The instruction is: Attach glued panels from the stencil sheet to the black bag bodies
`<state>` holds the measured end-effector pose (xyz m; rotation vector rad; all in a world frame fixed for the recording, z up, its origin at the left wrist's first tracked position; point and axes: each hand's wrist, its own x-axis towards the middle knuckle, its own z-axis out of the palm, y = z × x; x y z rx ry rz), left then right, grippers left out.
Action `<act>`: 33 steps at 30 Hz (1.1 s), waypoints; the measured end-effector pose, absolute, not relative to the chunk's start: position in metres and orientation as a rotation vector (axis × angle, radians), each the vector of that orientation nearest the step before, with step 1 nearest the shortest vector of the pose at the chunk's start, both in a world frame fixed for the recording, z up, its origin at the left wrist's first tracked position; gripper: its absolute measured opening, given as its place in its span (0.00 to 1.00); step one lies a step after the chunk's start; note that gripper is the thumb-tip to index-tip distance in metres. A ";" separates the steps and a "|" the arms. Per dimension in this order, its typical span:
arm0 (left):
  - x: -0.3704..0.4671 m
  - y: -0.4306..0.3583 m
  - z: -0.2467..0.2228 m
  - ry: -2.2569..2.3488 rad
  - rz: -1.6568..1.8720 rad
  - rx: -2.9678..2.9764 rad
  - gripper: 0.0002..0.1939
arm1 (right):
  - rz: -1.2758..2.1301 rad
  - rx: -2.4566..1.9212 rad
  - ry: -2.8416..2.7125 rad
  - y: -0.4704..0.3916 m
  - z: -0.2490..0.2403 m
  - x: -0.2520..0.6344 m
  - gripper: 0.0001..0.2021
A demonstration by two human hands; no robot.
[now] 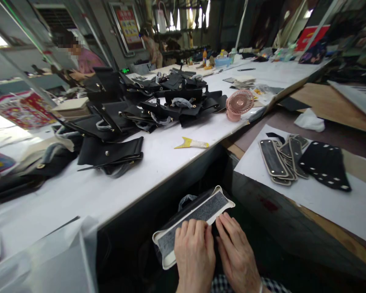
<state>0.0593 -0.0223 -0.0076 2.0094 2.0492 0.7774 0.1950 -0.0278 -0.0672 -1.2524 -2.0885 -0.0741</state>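
Observation:
A black handbag (180, 218) lies tilted over my lap, beyond the near edge of the table. Its base faces up, with a dark grey panel (212, 206) framed by an off-white rim (170, 260). My left hand (195, 246) has its fingers bent over the panel and near rim. Close beside it, my right hand (236, 244) presses its fingertips together on that same rim, right of the middle. Both thumbs are close to each other at the edge. A plastic-wrapped handle (186, 200) shows behind the base. The bag's underside is hidden.
Several black handbags (111, 152) are piled on the white table (158, 160). A yellow-tipped tool (190, 143) and a pink fan (239, 104) stand or lie near its edge. Rimmed dark base pieces (274, 158) and a black studded piece (325, 166) lie rightward. Two people are farther back.

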 end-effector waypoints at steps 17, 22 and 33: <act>0.015 -0.054 -0.018 2.077 0.955 1.996 0.07 | 0.024 -1.184 -2.121 -0.052 -0.071 0.152 0.30; 0.010 -0.059 -0.018 2.127 0.984 1.953 0.05 | 0.009 -1.095 -2.097 -0.055 -0.065 0.143 0.28; -0.009 -0.075 -0.036 2.346 1.038 2.145 0.03 | 0.077 -0.997 -2.140 -0.065 -0.071 0.128 0.25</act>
